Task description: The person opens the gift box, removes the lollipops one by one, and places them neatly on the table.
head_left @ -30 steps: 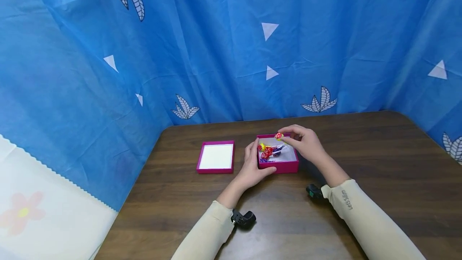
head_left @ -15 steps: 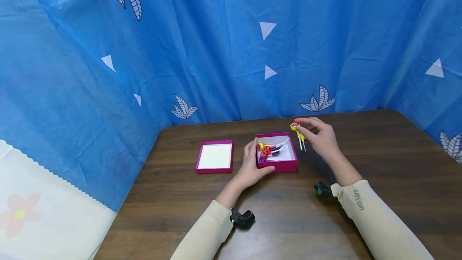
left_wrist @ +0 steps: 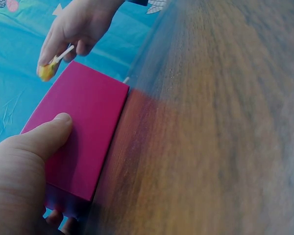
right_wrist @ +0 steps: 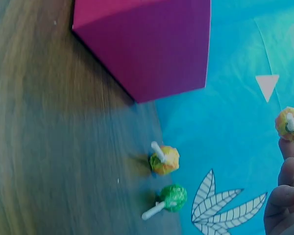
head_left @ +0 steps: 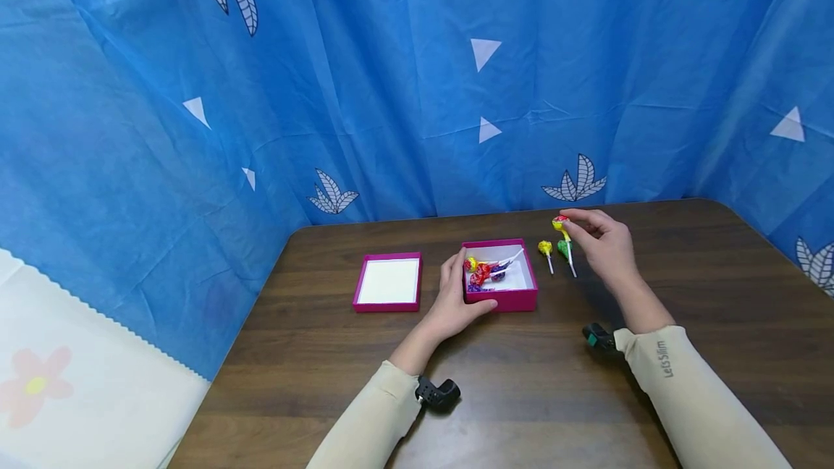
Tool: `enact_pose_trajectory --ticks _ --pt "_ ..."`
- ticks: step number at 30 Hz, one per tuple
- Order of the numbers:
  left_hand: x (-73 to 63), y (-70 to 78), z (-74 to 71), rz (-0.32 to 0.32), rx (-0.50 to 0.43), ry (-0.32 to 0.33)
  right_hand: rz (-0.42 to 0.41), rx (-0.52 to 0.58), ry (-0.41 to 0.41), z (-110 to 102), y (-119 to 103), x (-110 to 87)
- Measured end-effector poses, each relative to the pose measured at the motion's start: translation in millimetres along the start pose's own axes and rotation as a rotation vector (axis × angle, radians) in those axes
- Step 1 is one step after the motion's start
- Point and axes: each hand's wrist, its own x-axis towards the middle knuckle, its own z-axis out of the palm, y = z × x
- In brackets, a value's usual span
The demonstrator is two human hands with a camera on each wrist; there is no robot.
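Note:
My left hand (head_left: 451,306) holds the open pink box (head_left: 517,301) at its near left corner, thumb on the front wall, fingers along the left side. Inside lie several wrapped lollipops (head_left: 481,275), red, yellow and purple. Right of the box, my right hand (head_left: 607,252) pinches a yellow-and-red lollipop (head_left: 559,224) by its head, stick pointing down. Below it a yellow lollipop (head_left: 545,247) and a green lollipop (head_left: 563,247) lie side by side on the table. The right wrist view shows the held lollipop (right_wrist: 288,123) at its right edge, with that hand partly cut off.
A pink lid (head_left: 420,288) with a white inside lies left of the box on the brown wooden table (head_left: 495,382). Behind the table hangs a blue curtain (head_left: 404,93) with leaf and triangle prints. A white cloth (head_left: 98,353) is at the left.
The right hand has carried the lollipop from above the box out to the right. The two lollipops on the table have come into clearer view. The left hand stays on the box.

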Motion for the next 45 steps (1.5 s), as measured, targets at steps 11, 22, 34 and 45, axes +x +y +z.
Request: enact_pose_trajectory --ticks 11,22,34,45 --pt "-0.5 0.8 -1.4 -0.011 -0.003 0.005 0.067 -0.003 0.038 -7 19 4.7" --pt "1.3 -1.8 3.4 0.008 -0.007 0.004 0.198 -0.005 -0.006 -13 40 0.9" --pt "-1.7 2.2 0.9 -0.003 -0.008 0.003 0.298 0.028 -0.043 -11 60 0.6" --pt "-0.5 -0.6 0.6 0.004 -0.002 0.004 0.315 0.005 -0.106 -7 72 1.5"
